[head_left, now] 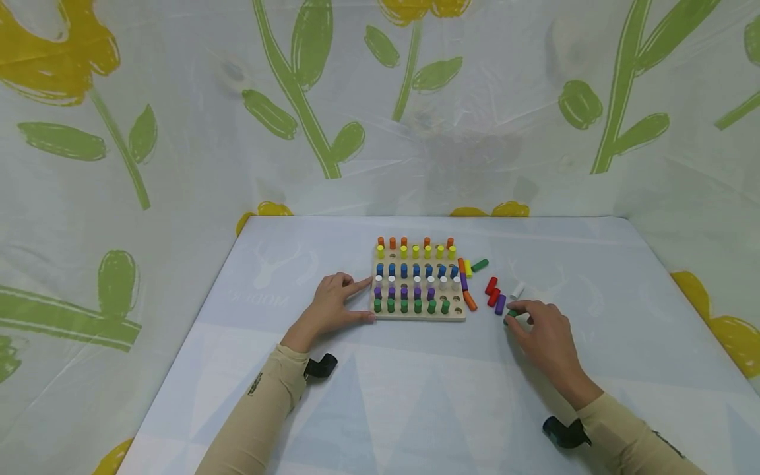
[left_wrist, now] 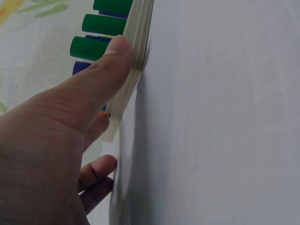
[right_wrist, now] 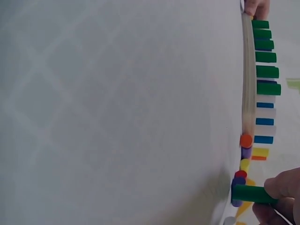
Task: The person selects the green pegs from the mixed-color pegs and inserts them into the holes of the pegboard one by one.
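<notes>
A wooden pegboard [head_left: 418,316] stands on the table, holding rows of orange, yellow, blue, white, purple and green pegs. Some holes show bare, including ones at the right end of the purple and green rows. My left hand [head_left: 332,305] touches the board's left side, thumb at the near corner and index finger farther back, both fairly straight. In the left wrist view the thumb [left_wrist: 110,61] lies against the board's edge beside the green pegs. To the right of the board, my right hand [head_left: 545,333] pinches a green peg [right_wrist: 253,193] between thumb and fingertips, low over the table.
Loose pegs lie right of the board: an orange peg [head_left: 470,301], a yellow peg [head_left: 468,268], a green peg [head_left: 480,265], two red ones [head_left: 491,285], a purple peg [head_left: 501,304] and a white peg [head_left: 518,290]. A patterned cloth wall [head_left: 475,152] rises behind the table.
</notes>
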A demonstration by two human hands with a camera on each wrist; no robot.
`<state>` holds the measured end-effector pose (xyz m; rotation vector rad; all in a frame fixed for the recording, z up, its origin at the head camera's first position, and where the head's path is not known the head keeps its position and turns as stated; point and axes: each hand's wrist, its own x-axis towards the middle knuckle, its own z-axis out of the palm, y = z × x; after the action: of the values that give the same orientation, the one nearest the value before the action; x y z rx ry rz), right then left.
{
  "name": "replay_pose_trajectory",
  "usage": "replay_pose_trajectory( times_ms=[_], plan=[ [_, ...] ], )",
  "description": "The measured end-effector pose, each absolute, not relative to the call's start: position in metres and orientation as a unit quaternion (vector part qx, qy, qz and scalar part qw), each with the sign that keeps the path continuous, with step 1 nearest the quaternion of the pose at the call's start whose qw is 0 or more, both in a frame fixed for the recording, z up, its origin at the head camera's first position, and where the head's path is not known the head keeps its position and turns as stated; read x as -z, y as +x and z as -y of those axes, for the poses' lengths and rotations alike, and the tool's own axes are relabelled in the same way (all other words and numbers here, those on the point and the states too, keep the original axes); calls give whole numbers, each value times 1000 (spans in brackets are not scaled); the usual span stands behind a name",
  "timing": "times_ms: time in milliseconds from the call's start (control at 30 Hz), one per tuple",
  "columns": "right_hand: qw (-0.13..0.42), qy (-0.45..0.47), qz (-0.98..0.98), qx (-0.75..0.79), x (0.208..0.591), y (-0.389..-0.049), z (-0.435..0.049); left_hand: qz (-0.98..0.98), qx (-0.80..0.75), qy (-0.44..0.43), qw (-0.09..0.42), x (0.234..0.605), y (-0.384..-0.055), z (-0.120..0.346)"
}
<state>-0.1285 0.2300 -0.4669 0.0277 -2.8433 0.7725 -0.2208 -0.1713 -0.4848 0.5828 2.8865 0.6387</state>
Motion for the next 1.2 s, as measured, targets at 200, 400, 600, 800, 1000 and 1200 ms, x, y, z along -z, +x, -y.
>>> replay_pose_trajectory(
  times_ms=[200,400,600,800,1000,1200],
  plan=[
    [97,8,961,-260,465,-129,-226,-956,-213,190,66,484,-221,171],
    [96,8,960,-263,462,-130,-221,-956,-214,188,66,485,-221,171],
    [86,5,961,-264,461,-132,-218,-955,-217,190,66,484,-220,171],
    [88,12,961,-263,462,-134,-216,-956,-212,193,63,485,-221,172],
    [94,16,961,-260,463,-136,-213,-956,-210,196,56,486,-220,173],
    [96,24,960,-261,462,-138,-209,-955,-213,201,57,486,-221,172]
  ],
)
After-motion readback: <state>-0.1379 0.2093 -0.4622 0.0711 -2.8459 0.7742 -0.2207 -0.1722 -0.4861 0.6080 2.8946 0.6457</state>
